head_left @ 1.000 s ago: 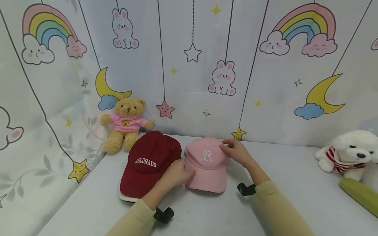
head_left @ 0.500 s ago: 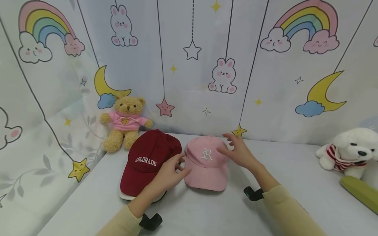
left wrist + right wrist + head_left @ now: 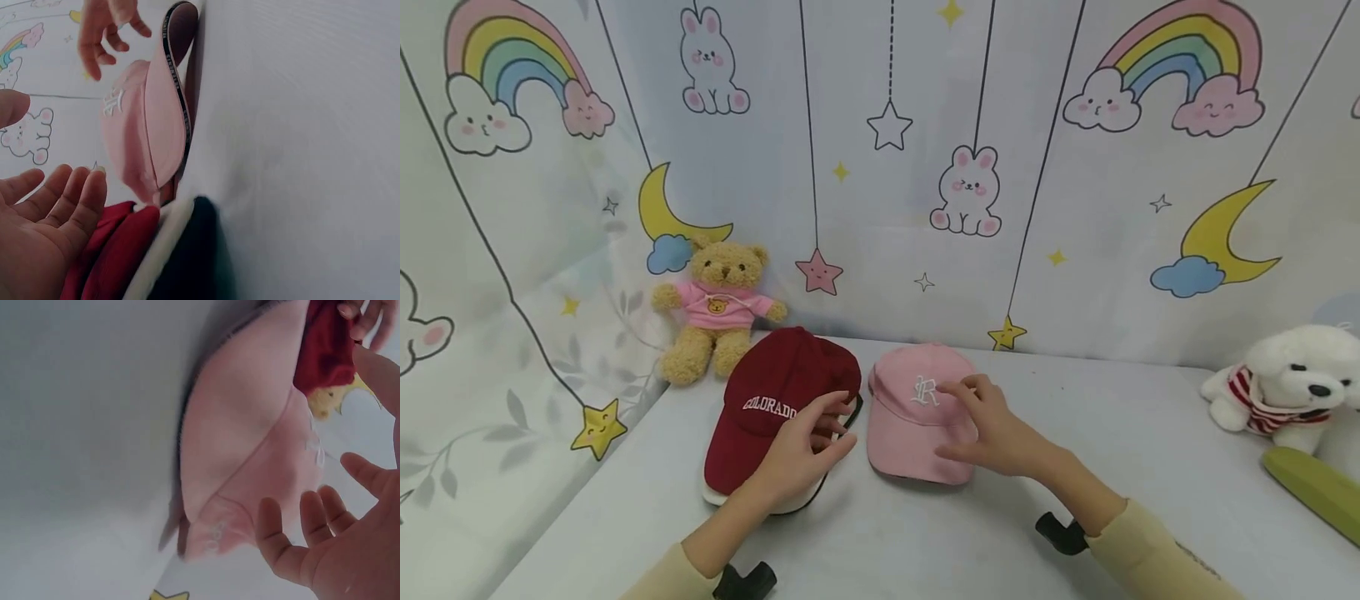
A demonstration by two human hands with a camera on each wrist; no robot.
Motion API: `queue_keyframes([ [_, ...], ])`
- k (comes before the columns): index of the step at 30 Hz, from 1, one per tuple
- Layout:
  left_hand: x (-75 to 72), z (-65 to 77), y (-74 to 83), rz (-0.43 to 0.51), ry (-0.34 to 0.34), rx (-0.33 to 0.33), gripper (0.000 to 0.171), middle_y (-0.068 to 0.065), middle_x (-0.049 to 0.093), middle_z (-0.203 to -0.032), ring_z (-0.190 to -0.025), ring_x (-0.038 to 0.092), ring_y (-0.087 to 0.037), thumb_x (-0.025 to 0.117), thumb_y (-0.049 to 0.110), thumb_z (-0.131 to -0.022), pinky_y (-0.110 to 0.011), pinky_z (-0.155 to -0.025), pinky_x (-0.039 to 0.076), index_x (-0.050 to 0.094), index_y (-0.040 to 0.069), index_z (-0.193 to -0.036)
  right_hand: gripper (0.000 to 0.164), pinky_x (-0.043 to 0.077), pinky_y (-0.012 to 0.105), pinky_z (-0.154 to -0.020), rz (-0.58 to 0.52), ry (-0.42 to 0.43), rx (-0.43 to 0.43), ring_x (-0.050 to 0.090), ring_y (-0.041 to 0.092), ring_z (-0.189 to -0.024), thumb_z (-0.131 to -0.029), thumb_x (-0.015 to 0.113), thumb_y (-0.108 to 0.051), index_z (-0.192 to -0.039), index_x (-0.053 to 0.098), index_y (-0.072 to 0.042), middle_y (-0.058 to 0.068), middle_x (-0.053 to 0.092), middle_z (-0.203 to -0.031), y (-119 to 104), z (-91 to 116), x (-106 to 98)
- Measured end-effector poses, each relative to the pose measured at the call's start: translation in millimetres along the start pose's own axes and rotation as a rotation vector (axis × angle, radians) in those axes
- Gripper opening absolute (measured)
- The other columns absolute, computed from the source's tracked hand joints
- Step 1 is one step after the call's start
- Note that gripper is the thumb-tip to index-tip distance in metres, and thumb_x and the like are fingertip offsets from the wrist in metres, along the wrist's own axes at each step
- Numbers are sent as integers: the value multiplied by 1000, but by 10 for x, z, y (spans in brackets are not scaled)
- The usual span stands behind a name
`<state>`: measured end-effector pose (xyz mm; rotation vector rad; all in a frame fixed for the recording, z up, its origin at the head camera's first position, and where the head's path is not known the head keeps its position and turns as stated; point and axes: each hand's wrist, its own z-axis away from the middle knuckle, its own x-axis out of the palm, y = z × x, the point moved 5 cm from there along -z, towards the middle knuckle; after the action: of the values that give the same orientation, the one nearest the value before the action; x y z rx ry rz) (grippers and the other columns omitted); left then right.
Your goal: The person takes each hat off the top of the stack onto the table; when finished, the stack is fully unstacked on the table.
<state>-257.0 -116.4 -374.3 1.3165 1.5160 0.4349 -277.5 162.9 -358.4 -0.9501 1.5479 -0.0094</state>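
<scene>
A pink baseball cap [image 3: 898, 446] with a white letter R sits on the white table, brim toward me. To its left is a dark red cap [image 3: 790, 367] marked COLORADO; cream and dark layers [image 3: 172, 250] show under its brim in the left wrist view. My left hand [image 3: 797, 454] hovers at the red cap's right side, fingers spread and holding nothing, hiding part of its lettering. Over the right side of the pink cap is my right hand [image 3: 1000, 433], thumb and fingers apart. In the right wrist view a gap shows between these fingers [image 3: 272, 531] and the pink cap.
A teddy bear [image 3: 722, 308] in a pink top sits behind the red cap. At the far right are a white plush dog [image 3: 1300, 375] and a long green object [image 3: 1311, 496]. A printed cloth backdrop [image 3: 887, 200] rises behind the table.
Both hands have come away from the pink cap's sides. The left has drawn left and toward me; the right has come nearer to me. The caps stay in place.
</scene>
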Motion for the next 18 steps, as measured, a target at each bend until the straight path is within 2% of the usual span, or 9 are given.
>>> queue_keyframes([
  [8,-299,173,-22,-51,116,119,47,-10,65,-121,-98,64,-18,70,9,-95,-31,-80,56,55,5,-139,74,46,50,-88,62,-83,-34,35,32,-116,-80,87,-42,-139,48,-20,4,34,-129,-22,108,149],
  [12,-449,242,-76,-73,178,128,44,-10,66,-118,-93,64,-15,71,6,-93,-27,-77,55,58,4,-136,72,46,46,-85,85,-105,-63,35,30,-113,-79,87,-42,-137,48,-21,3,33,-126,-28,144,216],
  [18,-688,321,-125,-87,310,160,37,-10,67,-109,-81,59,-12,70,-3,-91,-19,-66,49,63,1,-127,76,46,43,-83,99,-107,-86,35,28,-110,-78,87,-44,-139,46,-22,3,32,-126,-26,141,282],
])
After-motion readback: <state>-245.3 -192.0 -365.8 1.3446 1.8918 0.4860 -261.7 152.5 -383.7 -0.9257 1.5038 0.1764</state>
